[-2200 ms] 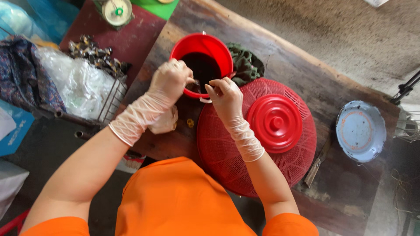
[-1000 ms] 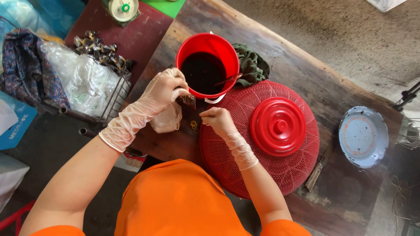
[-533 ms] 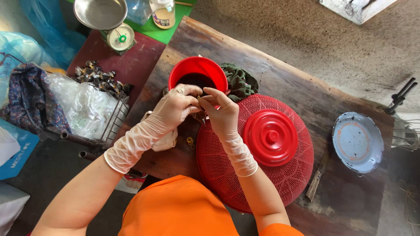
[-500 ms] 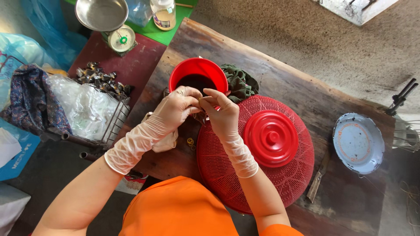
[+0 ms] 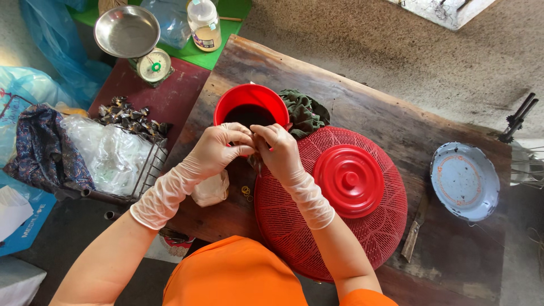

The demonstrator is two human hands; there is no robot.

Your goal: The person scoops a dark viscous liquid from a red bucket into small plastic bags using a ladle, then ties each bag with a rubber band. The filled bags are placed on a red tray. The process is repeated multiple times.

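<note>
My left hand (image 5: pixel 218 152) and my right hand (image 5: pixel 279 152), both in thin translucent gloves, meet fingertip to fingertip at the front rim of a red bucket (image 5: pixel 226 105) that holds a dark filling. Between the fingers both hands pinch a small item (image 5: pixel 256 162); most of it is hidden, so I cannot tell what it is. Just right of my right wrist lies a red woven dome cover (image 5: pixel 340 243) with a smooth red lid (image 5: pixel 348 180) on top.
A small filled plastic bag (image 5: pixel 211 190) and rubber bands (image 5: pixel 246 191) lie under my left wrist. Green cloth (image 5: pixel 303 113) sits behind the bucket. A wire basket (image 5: pixel 148 164) of plastic bags, a scale (image 5: pixel 154 65) and a bottle (image 5: pixel 204 22) stand left. An enamel plate (image 5: pixel 464 180) and a knife (image 5: pixel 416 232) lie right.
My hands came together at the bucket's front rim; a second ago the right hand rested lower on the dome cover. The view has shifted, and the scale and bottle now show.
</note>
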